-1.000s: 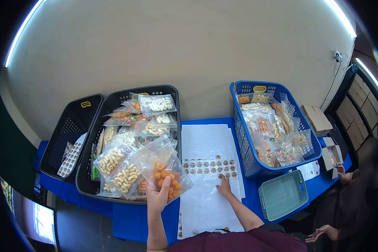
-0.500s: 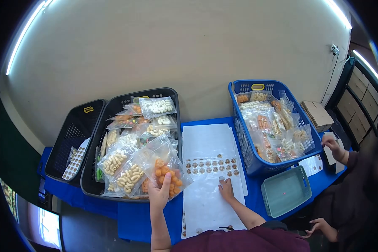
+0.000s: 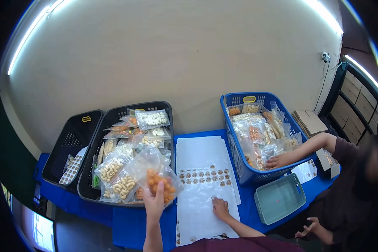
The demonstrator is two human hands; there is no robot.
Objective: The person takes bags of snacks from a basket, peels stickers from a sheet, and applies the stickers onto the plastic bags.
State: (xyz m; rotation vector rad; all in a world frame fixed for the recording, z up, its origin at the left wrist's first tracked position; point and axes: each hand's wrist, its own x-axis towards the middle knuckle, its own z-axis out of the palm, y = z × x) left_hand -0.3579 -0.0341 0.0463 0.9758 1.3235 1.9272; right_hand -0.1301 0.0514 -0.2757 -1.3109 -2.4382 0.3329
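My left hand [image 3: 154,202] grips a clear plastic pouch of orange snack puffs [image 3: 160,185] by its lower edge, in front of the black basket [image 3: 82,185]. Over the white sticker sheet [image 3: 197,150], my right hand [image 3: 221,208] has its fingers curled, with a small round sticker [image 3: 214,197] at the fingertips. Rows of round brown-and-white stickers [image 3: 195,181] run across the sheet just beyond that hand. Pouches of pale curled snacks [image 3: 124,185] and white snacks [image 3: 152,119] fill the black basket.
A blue basket [image 3: 240,168] of snack pouches stands at right, where a co-worker's hand [image 3: 281,160] reaches in. Near it are a green tray [image 3: 277,210] and cardboard [image 3: 308,122]. A second black basket [image 3: 65,140] with sticker sheets is far left, on the blue-covered table [image 3: 134,227].
The co-worker's arm has swung into the blue basket. My right hand has drawn slightly toward me over the sheet. The pouch stays in my left hand; the whole view has shifted a little.
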